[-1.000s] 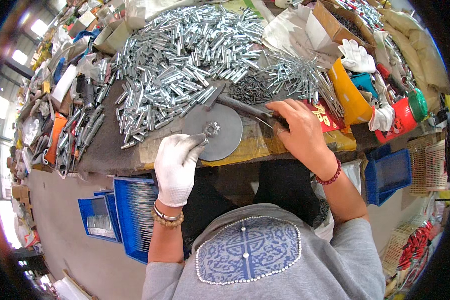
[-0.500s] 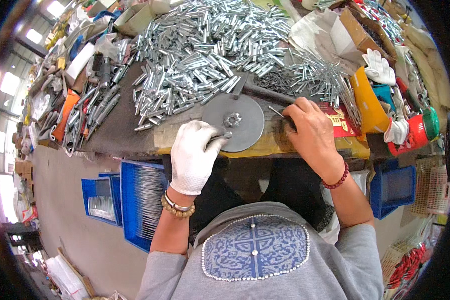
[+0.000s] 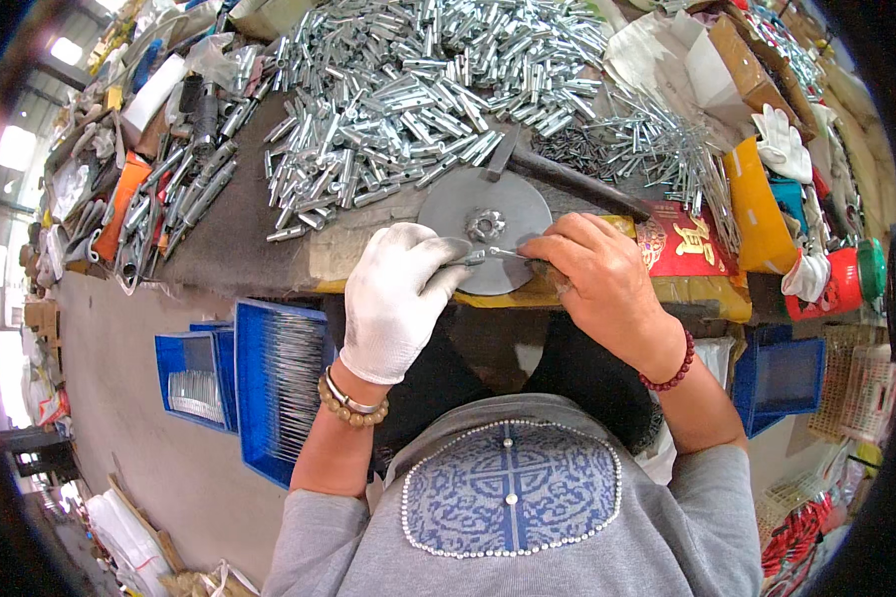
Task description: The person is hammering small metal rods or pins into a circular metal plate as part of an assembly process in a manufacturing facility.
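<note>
My left hand (image 3: pixel 398 294), in a white glove, pinches a short silvery metal piece (image 3: pixel 476 257) over the near part of a round grey metal plate (image 3: pixel 438 211). From the right, my bare right hand (image 3: pixel 602 279) pinches a thin metal pin (image 3: pixel 509 255) whose tip meets the end of that piece. Whether the tip is inside it I cannot tell. A ring-shaped metal fitting (image 3: pixel 486 225) sits at the plate's middle. Behind my right hand a hammer (image 3: pixel 572 181) lies with its head by the plate's far edge and its dark handle slanting toward me.
Beyond the plate spreads a heap of silvery metal sleeves (image 3: pixel 398 109). Thin pins (image 3: pixel 657 139) lie to its right, near a red printed packet (image 3: pixel 682 242) and a yellow holder (image 3: pixel 762 209). Blue bins (image 3: pixel 259 398) with metal rods stand below the bench at left.
My right hand has moved left from beside the hammer's handle, bringing the pin to the piece in my left hand. My left hand has shifted slightly right.
</note>
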The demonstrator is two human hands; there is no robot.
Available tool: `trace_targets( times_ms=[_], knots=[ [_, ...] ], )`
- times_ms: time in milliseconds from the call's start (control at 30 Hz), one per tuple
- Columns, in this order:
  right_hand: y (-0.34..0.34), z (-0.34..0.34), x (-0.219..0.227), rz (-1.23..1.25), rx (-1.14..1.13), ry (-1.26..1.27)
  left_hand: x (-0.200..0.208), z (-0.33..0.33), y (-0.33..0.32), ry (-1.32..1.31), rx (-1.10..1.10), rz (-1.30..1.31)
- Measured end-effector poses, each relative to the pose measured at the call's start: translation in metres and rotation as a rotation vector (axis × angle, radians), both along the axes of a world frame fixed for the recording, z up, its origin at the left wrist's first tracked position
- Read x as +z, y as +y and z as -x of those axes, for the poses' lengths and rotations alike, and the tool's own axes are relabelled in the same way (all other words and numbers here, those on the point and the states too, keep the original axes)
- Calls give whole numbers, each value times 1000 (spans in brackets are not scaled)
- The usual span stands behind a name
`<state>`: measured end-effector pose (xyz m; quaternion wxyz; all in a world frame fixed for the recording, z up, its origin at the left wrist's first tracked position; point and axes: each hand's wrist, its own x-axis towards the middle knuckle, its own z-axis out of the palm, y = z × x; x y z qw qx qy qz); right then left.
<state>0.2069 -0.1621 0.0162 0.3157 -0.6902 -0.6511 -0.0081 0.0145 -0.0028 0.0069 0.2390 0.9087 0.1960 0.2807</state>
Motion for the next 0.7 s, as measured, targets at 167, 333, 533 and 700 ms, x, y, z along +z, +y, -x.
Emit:
trace_targets(
  times_ms=[167, 333, 533, 700],
  knots=[
    [5, -1, 3, 46, -6, -22, 0, -2, 6, -2, -53, -18],
    [9, -2, 6, 57, -13, -123, 0, -4, 8, 30, -51, -1],
    [11, -2, 7, 65, 28, -152, -5, -3, 8, -9, -45, 101],
    [12, -5, 8, 79, 68, -144, -8, -1, 8, -31, -49, 130]
  ],
)
